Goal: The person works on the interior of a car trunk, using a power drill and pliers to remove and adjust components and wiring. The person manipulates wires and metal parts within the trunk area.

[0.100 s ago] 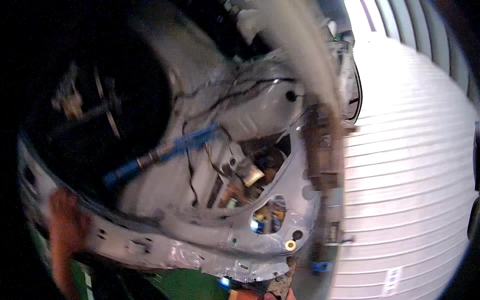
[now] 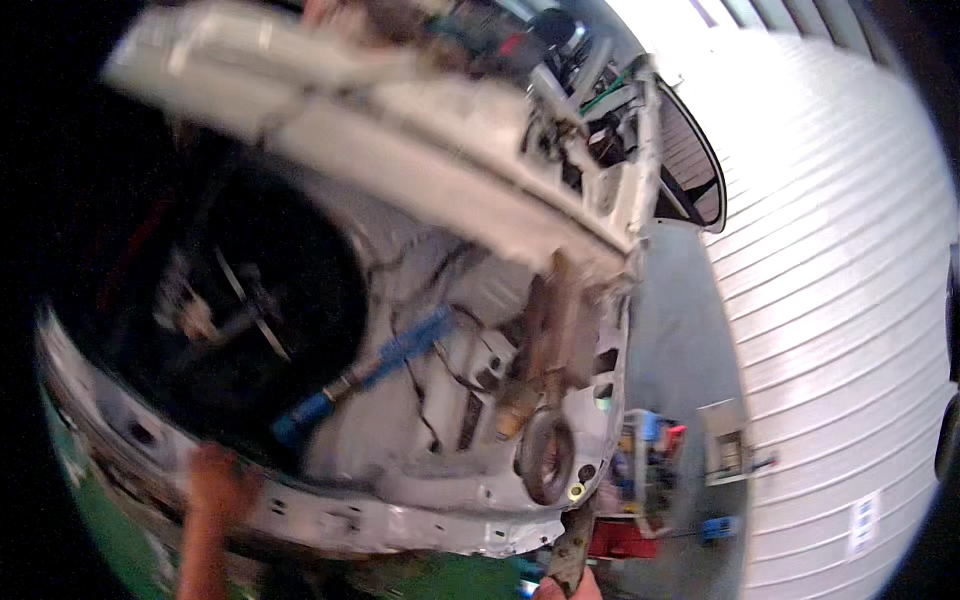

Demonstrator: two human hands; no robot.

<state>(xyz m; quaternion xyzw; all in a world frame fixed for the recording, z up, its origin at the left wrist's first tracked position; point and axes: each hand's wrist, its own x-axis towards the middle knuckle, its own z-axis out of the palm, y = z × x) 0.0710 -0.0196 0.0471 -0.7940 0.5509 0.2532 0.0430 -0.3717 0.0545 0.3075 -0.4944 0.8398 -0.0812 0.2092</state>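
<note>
My left hand (image 2: 215,490) lies at the near left rim of a stripped car body's silver rear panel (image 2: 400,525); blur hides its fingers. At the lower edge, my right hand (image 2: 572,587) grips a worn, stained metal bar (image 2: 570,545) that reaches up to the panel's near right corner. A long white body beam (image 2: 430,165) slants across the trunk, blurred. By its right end hangs a rusty brown metal piece (image 2: 550,320), above a dark ring (image 2: 547,457). Beyond my left hand, a blue cylindrical tool (image 2: 370,370) slants across the trunk floor.
The dark round spare-wheel well (image 2: 230,290) takes up the trunk's left. Loose black wires (image 2: 420,405) cross the floor. To the right are a red tray (image 2: 622,540), assorted items on grey flooring (image 2: 680,320), and a white ribbed wall (image 2: 820,300). The ground behind the panel is green.
The white beam now slants across the trunk from the far left, and the rusty piece has shifted left. The trunk sits lower in view. My right hand shows more of itself.
</note>
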